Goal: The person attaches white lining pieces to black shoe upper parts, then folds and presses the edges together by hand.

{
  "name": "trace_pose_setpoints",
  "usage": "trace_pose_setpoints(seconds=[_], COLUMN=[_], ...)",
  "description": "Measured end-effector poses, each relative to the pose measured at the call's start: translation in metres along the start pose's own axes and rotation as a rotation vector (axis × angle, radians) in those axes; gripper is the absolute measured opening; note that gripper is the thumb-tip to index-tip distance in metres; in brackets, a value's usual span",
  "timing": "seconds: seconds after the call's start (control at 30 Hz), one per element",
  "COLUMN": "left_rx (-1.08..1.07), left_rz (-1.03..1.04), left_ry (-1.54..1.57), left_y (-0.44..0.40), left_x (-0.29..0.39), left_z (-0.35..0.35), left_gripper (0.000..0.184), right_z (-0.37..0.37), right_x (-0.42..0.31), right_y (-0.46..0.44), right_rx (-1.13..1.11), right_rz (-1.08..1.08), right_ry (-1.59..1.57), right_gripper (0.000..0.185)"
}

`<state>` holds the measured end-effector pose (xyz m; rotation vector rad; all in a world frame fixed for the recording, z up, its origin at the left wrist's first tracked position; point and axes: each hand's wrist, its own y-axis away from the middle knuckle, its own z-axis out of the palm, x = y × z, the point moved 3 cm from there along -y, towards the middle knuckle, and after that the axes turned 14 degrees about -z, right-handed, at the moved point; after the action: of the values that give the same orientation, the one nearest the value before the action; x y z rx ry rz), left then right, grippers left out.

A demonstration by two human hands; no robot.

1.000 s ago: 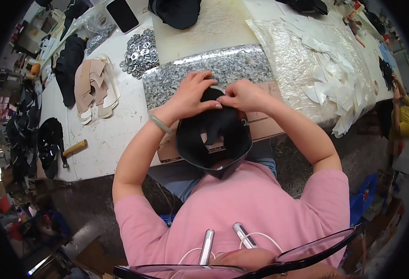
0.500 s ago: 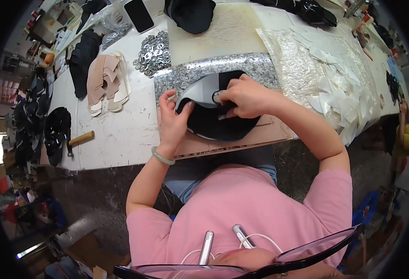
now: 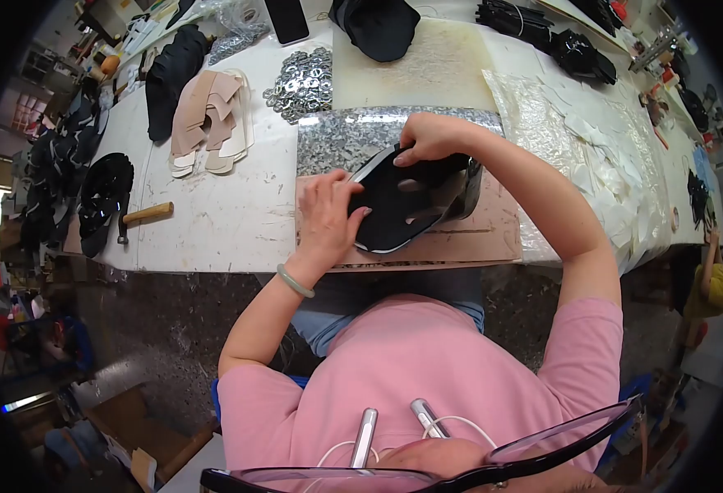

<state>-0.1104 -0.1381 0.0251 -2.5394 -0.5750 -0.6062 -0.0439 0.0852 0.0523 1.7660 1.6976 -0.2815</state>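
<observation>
A black piece that looks like a shoe upper (image 3: 390,204), with a pale edge and a shiny dark side at its right, lies open on a pinkish-tan board (image 3: 480,232). My left hand (image 3: 328,212) closes on its left rim, thumb inside and fingers over the edge. At the far rim, my right hand (image 3: 434,138) has its fingers curled, pinching the edge between thumb and fingers. A speckled grey slab (image 3: 337,131) lies just behind the piece, partly under my right hand. The underside of the piece is hidden.
Left are a wooden-handled hammer (image 3: 149,214), glossy black pieces (image 3: 102,193) and tan cut-outs (image 3: 205,123). A heap of metal rings (image 3: 301,82), a phone (image 3: 287,20) and another black piece (image 3: 378,29) lie behind. White cut-outs on plastic (image 3: 600,156) spread right.
The black piece has turned and its opening shows more of the dark inside. My right hand has moved from inside it to the far rim; the left hand now lies over the left rim.
</observation>
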Motion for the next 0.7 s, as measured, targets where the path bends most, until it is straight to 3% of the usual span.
trace_pose_setpoints(seconds=[0.27,0.4,0.57,0.6,0.7], left_rx=[-0.141,-0.166,-0.138,-0.065,-0.49], left_rz=[0.269,0.156,-0.028,0.051,-0.265], left_ry=[-0.148,-0.146,0.051,0.076,0.254], left_y=[0.012,-0.003,-0.06,-0.068,-0.08], left_x=[-0.003,0.004,-0.01,-0.013,0.002], left_z=[0.022,0.022,0.046,0.05,0.037], left_gripper=[0.042,0.04,0.045,0.048,0.044], right_z=[0.004,0.007,0.017,0.017,0.007], right_x=[0.005,-0.004,-0.03,-0.036,-0.044], right_y=[-0.036,-0.042,-0.02,-0.012,0.01], right_rx=[-0.166,-0.224,-0.098,-0.08,0.067], right_rz=[0.043,0.029,0.063,0.049,-0.101], right_ry=[0.154,0.269,0.474,0.515,0.566], right_gripper=[0.039,0.039,0.031,0.03,0.026])
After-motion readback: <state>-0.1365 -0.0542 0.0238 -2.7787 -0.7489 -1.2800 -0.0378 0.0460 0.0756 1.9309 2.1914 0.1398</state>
